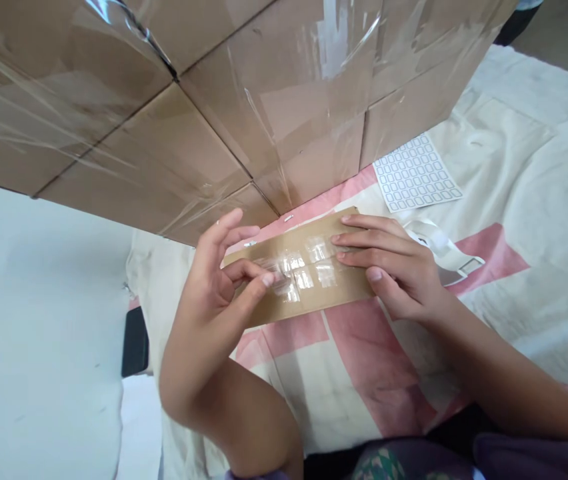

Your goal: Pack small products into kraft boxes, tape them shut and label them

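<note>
A small flat cardboard box (327,293) lies on the cloth in front of me, with shiny strips of clear tape (305,277) across its top. My left hand (219,287) is at the box's left end. Its thumb and index finger pinch the clear tape there, while the other fingers are raised and curled. Flat on the right end rests my right hand (399,263), fingers stretched out over the cardboard and thumb near its close edge.
Beyond the small box rises a stack of cardboard boxes (309,107) wrapped in clear film. A sticker sheet (418,173) and a white strip (439,250) lie to the right on the pink-and-cream cloth (354,373). A dark object (135,341) sits at left by the pale wall (39,320).
</note>
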Demonstrator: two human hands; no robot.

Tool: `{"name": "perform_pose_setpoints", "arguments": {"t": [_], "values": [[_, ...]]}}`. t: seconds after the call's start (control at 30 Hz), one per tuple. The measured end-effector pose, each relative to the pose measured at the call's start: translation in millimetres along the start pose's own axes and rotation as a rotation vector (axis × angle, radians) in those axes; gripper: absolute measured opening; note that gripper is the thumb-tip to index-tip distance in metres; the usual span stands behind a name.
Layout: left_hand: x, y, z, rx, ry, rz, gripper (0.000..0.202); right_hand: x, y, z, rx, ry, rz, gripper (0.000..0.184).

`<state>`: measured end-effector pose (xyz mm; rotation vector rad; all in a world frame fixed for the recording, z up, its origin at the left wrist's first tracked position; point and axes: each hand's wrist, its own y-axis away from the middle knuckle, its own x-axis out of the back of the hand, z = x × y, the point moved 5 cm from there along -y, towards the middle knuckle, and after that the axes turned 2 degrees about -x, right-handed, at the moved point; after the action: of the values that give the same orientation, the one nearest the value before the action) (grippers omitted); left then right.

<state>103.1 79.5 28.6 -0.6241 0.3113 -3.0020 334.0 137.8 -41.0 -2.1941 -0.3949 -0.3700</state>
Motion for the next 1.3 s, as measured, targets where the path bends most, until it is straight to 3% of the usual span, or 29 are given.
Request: {"name": "perform_pose_setpoints", "arguments": {"t": [0.3, 0.53, 0.8, 1.3], "values": [[-12.6, -4, 3, 0.031, 0.01, -0.133, 0.047, 0, -1, 0, 0.005, -0.001, 0.0, 0.03], [-11.7, 0, 1, 0.19, -0.078, -0.144, 0.044, -1, -1, -1, 0.021, -0.019, 0.006, 0.03], [-9.4, -1, 0, 0.201, -0.105, -0.077, 0.042, -1, -1, 0, 0.013, -0.023, 0.004, 0.029], [-12.8, -2, -3, 0.191, -0.157, -0.185, 0.049, -2, 0, 1, 0.001, -0.03, 0.006, 0.03]]}}
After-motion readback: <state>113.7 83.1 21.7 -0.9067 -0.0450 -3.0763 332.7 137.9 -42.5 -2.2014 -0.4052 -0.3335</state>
